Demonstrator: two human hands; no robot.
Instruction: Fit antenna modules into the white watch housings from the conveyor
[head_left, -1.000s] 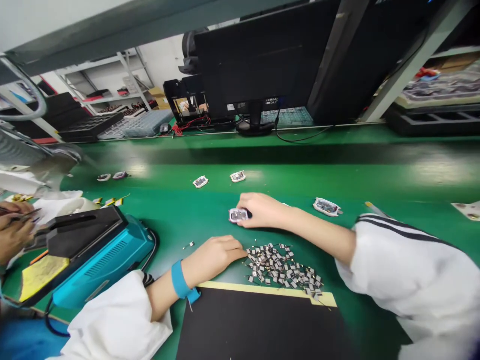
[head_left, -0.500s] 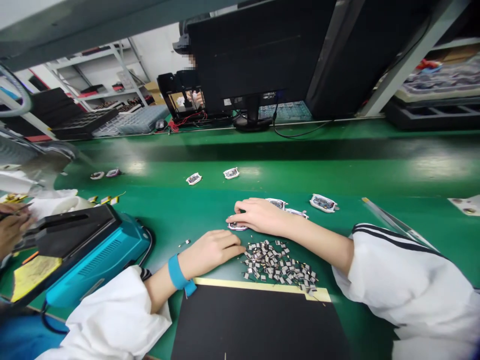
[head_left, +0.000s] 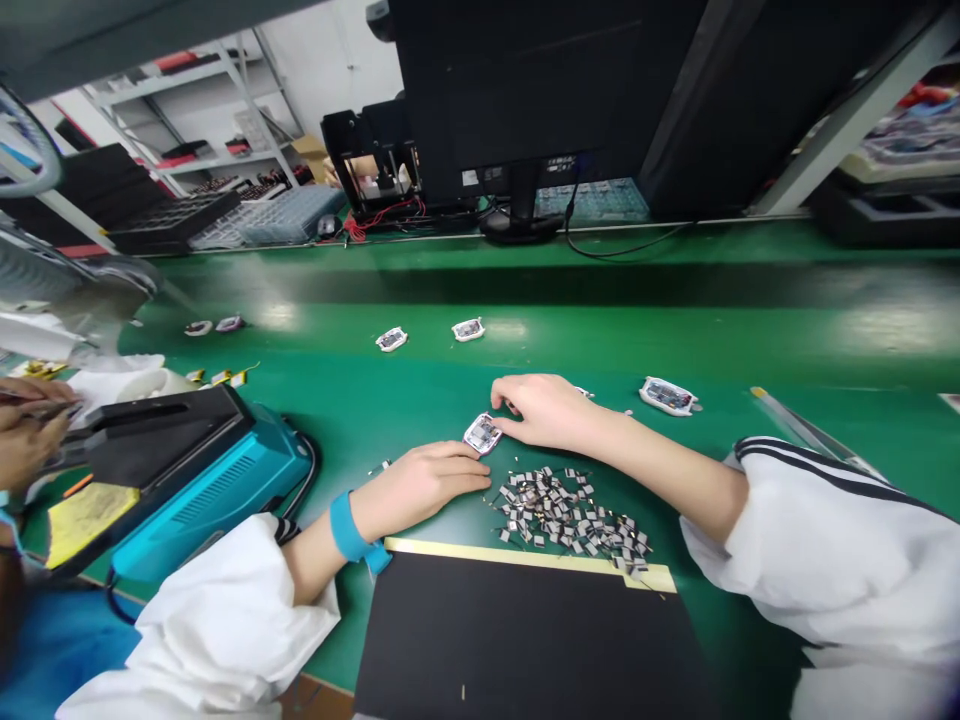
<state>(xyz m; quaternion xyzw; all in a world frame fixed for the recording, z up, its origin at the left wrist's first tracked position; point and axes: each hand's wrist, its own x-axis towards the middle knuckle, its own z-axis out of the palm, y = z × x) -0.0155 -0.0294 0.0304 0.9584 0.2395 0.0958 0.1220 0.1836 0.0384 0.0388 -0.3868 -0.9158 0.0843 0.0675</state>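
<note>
My left hand (head_left: 420,485), with a blue wrist strap (head_left: 347,530), rests curled on the green bench, holding nothing. My right hand (head_left: 547,410) lies just above it, and its thumb touches the edge of a small white-framed circuit module (head_left: 482,433). That module sits tilted on the bench between my two hands. Below my right hand spreads a loose pile of tiny metal-and-black components (head_left: 570,515), close to my left fingertips. Further modules lie around, one (head_left: 667,396) to the right and a pair (head_left: 431,335) further back, with others partly hidden under my right hand.
A co-worker's hand (head_left: 26,440) holds tweezers at far left beside a teal machine (head_left: 202,490). A black mat with a yellow edge (head_left: 525,620) lies at the front. A monitor's back (head_left: 525,90) stands beyond the bench.
The module has turned and shifted up and right, now lying out from under my right fingers. My right hand has moved up and right, and the view has tilted slightly.
</note>
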